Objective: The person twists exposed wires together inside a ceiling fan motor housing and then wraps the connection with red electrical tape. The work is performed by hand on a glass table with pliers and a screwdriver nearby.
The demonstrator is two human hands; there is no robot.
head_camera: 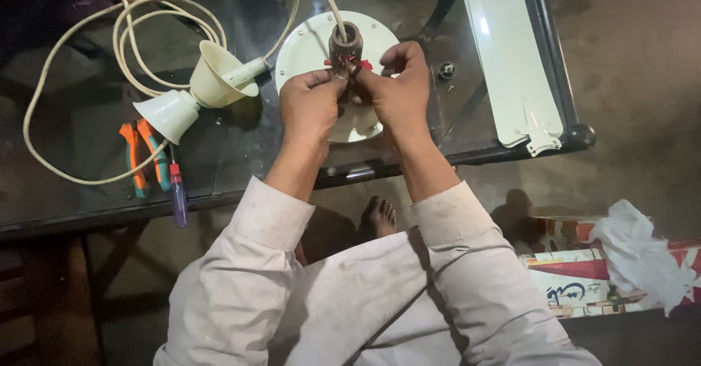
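Motor: I saw a white round fan motor (321,41), red wires (351,62) pinched by my left hand (312,107) and right hand (398,92).
Around: cream cones (197,92) left of my pinch, fan blade (504,52) right.

Both forearms reach forward from rolled pale sleeves and converge, so that the left hand (312,107) and the right hand (399,92) meet knuckle to knuckle, backs turned up toward the camera. The left hand's thumb and forefinger are pinched together at the fingertips (340,76), the other fingers curled under; the right hand's fingers are bent inward, with the thumb tucked toward the left hand. One bare foot (379,216) shows below, between the forearms
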